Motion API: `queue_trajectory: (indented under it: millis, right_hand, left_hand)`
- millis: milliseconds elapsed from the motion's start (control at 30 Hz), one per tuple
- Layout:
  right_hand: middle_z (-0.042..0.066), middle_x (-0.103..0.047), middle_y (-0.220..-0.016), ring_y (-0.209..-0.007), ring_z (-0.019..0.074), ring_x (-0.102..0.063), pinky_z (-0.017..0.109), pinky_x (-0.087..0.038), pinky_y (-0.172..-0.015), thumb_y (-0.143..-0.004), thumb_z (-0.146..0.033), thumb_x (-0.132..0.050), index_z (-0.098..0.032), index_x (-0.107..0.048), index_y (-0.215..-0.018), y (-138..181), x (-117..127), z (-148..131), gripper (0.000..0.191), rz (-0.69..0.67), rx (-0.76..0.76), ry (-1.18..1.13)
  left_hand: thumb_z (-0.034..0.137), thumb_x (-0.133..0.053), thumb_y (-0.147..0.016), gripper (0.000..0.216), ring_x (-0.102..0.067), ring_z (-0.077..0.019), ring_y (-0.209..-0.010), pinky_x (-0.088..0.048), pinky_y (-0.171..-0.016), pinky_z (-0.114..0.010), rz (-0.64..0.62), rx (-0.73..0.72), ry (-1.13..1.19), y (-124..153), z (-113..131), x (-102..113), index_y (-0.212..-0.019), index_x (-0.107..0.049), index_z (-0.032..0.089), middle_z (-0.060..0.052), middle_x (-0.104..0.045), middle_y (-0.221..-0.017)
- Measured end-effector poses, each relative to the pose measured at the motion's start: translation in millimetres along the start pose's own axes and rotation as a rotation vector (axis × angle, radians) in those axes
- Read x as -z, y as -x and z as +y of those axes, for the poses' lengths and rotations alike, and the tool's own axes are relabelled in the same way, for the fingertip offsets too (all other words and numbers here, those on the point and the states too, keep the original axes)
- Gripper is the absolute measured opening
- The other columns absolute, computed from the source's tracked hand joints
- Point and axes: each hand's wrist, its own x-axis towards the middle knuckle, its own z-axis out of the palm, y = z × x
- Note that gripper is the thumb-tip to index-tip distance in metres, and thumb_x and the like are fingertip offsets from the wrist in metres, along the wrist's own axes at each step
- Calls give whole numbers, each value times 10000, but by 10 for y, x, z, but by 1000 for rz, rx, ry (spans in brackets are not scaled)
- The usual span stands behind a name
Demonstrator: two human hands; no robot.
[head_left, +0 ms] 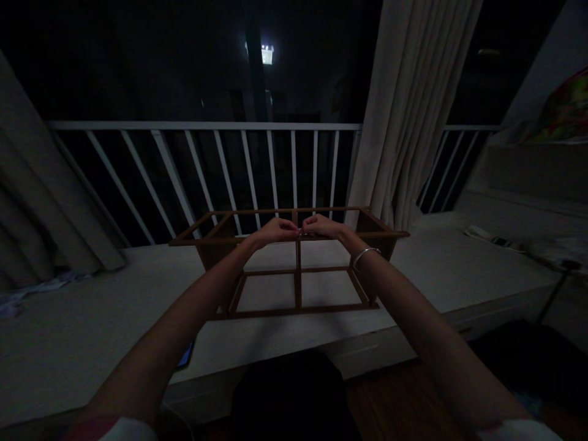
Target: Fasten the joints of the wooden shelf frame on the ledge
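Note:
A brown open frame (298,288), shaped like a small rack with bars and end panels, stands on the pale window ledge in front of me. Over the middle of its upper front bar my left hand (277,231) and my right hand (321,226) come close together, fingertips pinched. Something small and light-coloured (301,231) shows between the fingertips, too small and dark to name. The fingers of both hands are closed around that spot, just above where the centre upright meets the bar. A silver bangle (366,256) sits on my right wrist.
Behind the frame runs a white railing (206,126) before a dark window. Curtains (399,110) hang at both sides. A phone (185,355) lies near the front edge of the ledge (220,361), partly behind my left forearm. Cloth items (493,237) lie at the right.

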Motion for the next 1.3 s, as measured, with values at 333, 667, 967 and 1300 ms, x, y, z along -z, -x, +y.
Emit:
queue_trajectory:
  millis: [333, 667, 967, 1300]
  right_hand:
    - [-72, -423, -472, -457, 51, -349, 195, -235, -448, -592, -288, -569, -148, -529, -573, -16, 27, 45, 147, -10, 46, 28]
    - [-44, -545, -634, -591, 77, -465, 199, -335, -557, -593, -295, -611, -151, -606, -726, -19, 26, 36, 197, -13, 74, -35]
    - [-39, -560, -669, -632, 80, -485, 196, -347, -578, -612, -282, -635, -152, -617, -745, -35, 60, 73, 186, -72, 83, -54]
    - [-11, -614, -714, -685, 108, -524, 239, -378, -662, -569, -311, -711, -144, -650, -772, -37, 88, 114, 269, -56, 37, -112]
  left_hand:
    - [398, -688, -593, 327, -546, -133, -697, -402, -637, -243, -24, -64, -22, -44, -40, -30, -762, -669, 119, -32, -637, -720]
    - [407, -651, -630, 332, -536, -119, -669, -394, -621, -235, -36, -79, -35, -85, -112, -23, -776, -659, 110, -33, -626, -722]
    - [422, -654, -619, 346, -529, -118, -657, -382, -604, -231, -30, -74, -48, -81, -97, -29, -776, -659, 114, -26, -619, -706]
    - [518, -592, -653, 436, -510, -113, -651, -343, -550, -210, -44, -55, -77, 0, -46, 7, -818, -660, 120, -24, -607, -709]
